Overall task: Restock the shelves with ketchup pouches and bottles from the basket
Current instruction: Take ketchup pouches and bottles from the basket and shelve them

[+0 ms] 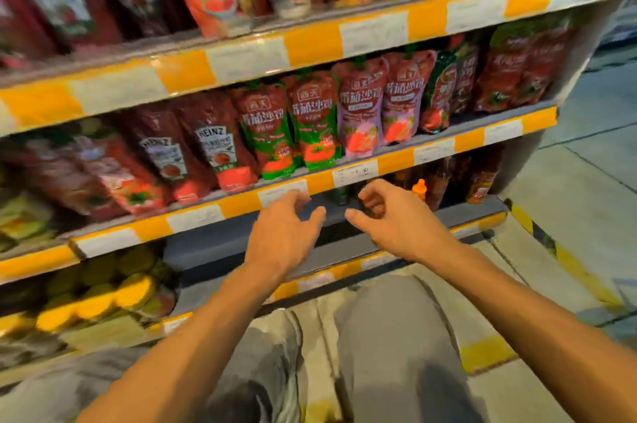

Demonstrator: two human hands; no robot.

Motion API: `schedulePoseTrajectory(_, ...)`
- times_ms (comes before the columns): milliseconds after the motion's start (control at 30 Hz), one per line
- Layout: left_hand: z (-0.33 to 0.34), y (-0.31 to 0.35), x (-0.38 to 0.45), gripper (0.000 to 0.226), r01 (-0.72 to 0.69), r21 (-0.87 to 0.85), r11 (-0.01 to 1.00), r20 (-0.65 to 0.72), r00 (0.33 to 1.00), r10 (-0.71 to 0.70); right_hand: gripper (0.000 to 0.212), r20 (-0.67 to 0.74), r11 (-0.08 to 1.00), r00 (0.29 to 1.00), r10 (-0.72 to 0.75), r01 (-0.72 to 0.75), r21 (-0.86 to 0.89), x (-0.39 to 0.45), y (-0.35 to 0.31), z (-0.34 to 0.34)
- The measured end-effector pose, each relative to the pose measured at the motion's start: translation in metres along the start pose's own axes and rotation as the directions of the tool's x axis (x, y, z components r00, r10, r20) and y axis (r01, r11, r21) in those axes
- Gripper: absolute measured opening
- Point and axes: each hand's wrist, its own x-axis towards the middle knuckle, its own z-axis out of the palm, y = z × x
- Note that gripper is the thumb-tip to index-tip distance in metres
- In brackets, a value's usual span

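Ketchup pouches stand in a row on the middle shelf [396,164]: dark red Heinz pouches [220,153], green-and-red pouches [310,126] and pink ones [362,109]. Sauce bottles [437,181], one with an orange cap, stand at the right of the lower shelf [241,243]. My left hand [282,233] and my right hand [396,219] reach side by side in front of that lower shelf, just below the middle shelf's edge. Both hold nothing, with loosely curled fingers. No basket is in view.
An upper shelf [310,43] with yellow-and-white price strips carries more pouches. Yellow-lidded jars [113,288] fill the lower left. My grey-trousered knees [379,336] are below the arms. A tiled floor with a yellow-black strip [537,229] lies to the right.
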Motion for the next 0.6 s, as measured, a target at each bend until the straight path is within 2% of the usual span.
schedulePoseTrajectory(167,-0.112,-0.006,-0.056,0.041,0.040,0.147,0.988,-0.116,0.993,-0.023,0.029,0.062,0.974,0.973,-0.223,0.226,-0.031,-0.028,-0.101,-0.011)
schedulePoseTrajectory(333,-0.217,-0.024,-0.121,0.032,0.127,0.119,0.985,-0.343,0.936,-0.080,0.032,0.175,0.910,0.897,-0.406,0.414,-0.012,-0.053,-0.204,0.004)
schedulePoseTrajectory(467,-0.280,-0.066,-0.183,0.034,0.244,0.066,0.967,-0.443,0.876,-0.191,0.030,0.290,0.831,0.791,-0.539,0.556,0.028,-0.073,-0.282,0.041)
schedulePoseTrajectory(600,-0.317,-0.127,-0.253,0.032,0.404,-0.018,0.915,-0.509,0.784,-0.356,0.034,0.398,0.727,0.655,-0.642,0.686,0.044,-0.103,-0.352,0.100)
